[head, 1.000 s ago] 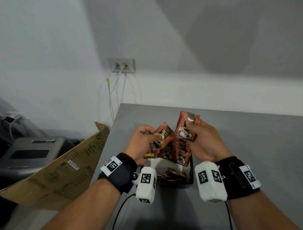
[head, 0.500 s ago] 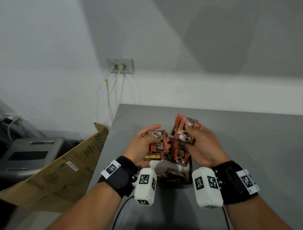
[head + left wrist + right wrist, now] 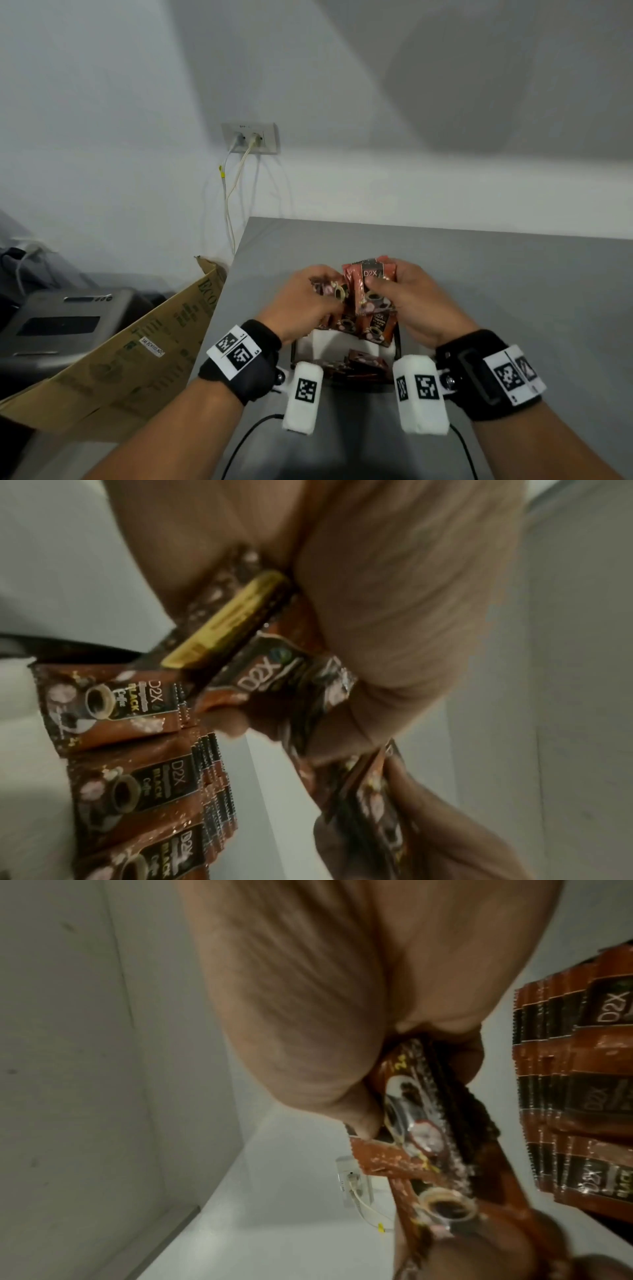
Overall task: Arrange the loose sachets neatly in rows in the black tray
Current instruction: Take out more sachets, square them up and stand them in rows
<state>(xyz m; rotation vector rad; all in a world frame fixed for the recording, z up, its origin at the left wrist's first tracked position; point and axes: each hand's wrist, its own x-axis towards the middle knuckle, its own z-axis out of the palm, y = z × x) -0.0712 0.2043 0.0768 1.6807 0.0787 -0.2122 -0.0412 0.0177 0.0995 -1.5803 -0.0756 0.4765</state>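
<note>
My right hand (image 3: 394, 291) grips a small stack of orange-brown coffee sachets (image 3: 368, 287) upright above the black tray (image 3: 397, 346). My left hand (image 3: 318, 294) holds several more sachets (image 3: 330, 291) right beside them, its fingers curled round them (image 3: 246, 647). Both bunches touch. A row of sachets (image 3: 363, 325) stands on edge at the tray's far end, seen close in the left wrist view (image 3: 137, 777) and the right wrist view (image 3: 582, 1096). Loose sachets (image 3: 356, 366) lie flat at the tray's near end. The tray's middle shows a white base.
The tray sits on a grey table (image 3: 513, 291) near its left edge. A cardboard box flap (image 3: 137, 349) leans beside that edge, with a grey machine (image 3: 61, 318) behind it. A wall socket (image 3: 250, 137) with cables hangs on the white wall.
Both hands have drawn together above the tray; the right hand's sachets have turned upright and now meet the left hand's bunch.
</note>
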